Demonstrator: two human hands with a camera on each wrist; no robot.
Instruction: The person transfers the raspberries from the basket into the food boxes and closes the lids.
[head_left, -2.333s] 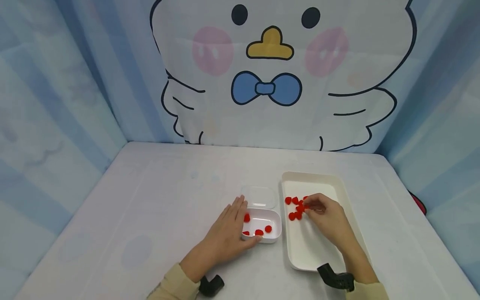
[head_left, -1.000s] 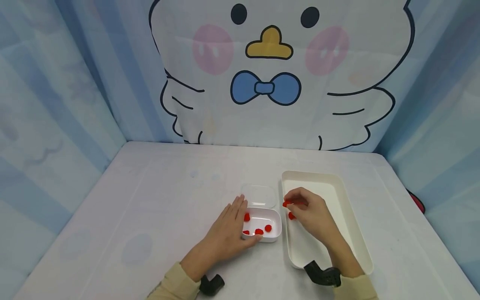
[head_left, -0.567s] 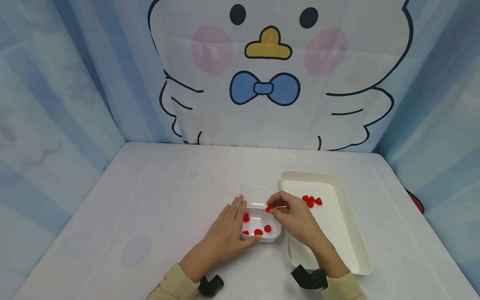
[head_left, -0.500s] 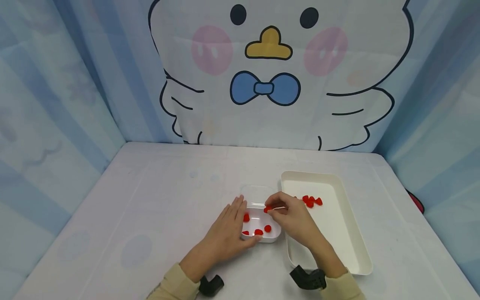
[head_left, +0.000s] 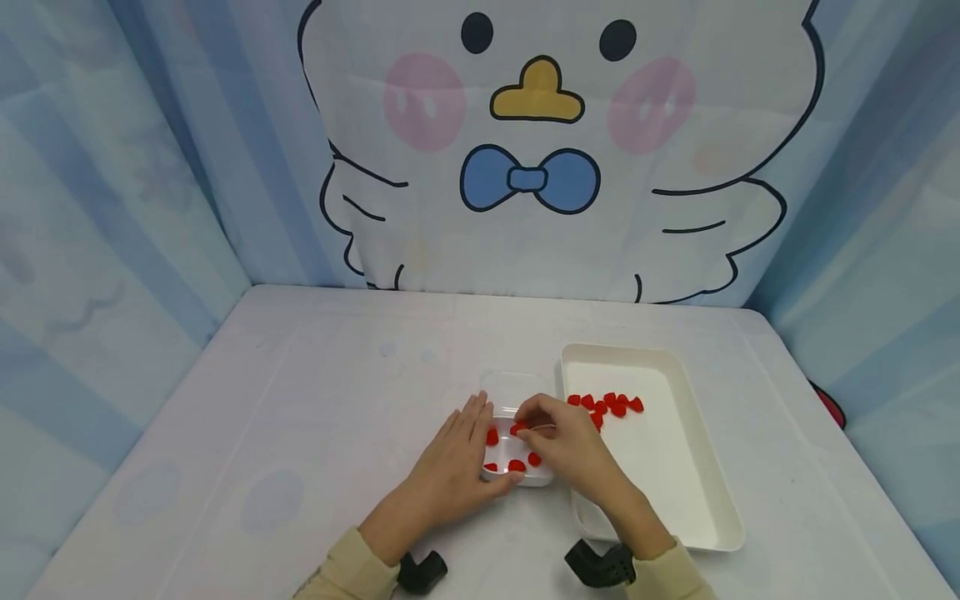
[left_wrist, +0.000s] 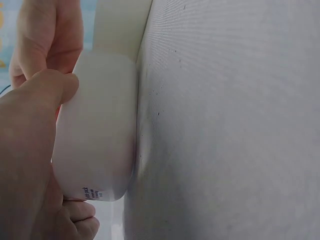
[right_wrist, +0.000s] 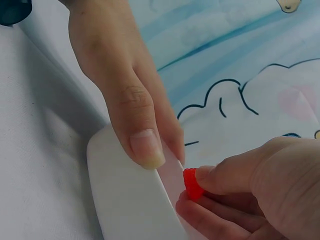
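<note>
My right hand (head_left: 570, 446) pinches a small red raspberry-shaped piece (right_wrist: 192, 183) between thumb and fingers, over the small white box (head_left: 536, 480). Bumps show on that piece in the right wrist view. Along the box's left side lies my left hand (head_left: 450, 467), thumb over the near rim and fingers at the far side, holding it in place. Inside the box are several red pieces (head_left: 516, 466); the left hand hides part of it. The left wrist view shows the box's outer wall (left_wrist: 100, 125) with small print near one corner.
A shallow cream tray (head_left: 660, 483) stands right of the box, with a cluster of red pieces (head_left: 618, 410) toward its back left. Behind the box lies its clear lid (head_left: 506, 383). A printed curtain (head_left: 525, 250) closes the table's back.
My right hand has picked a red piece from the tray and carried it left over the box, lowering it slightly since half a second ago. The left hand has stayed put.
</note>
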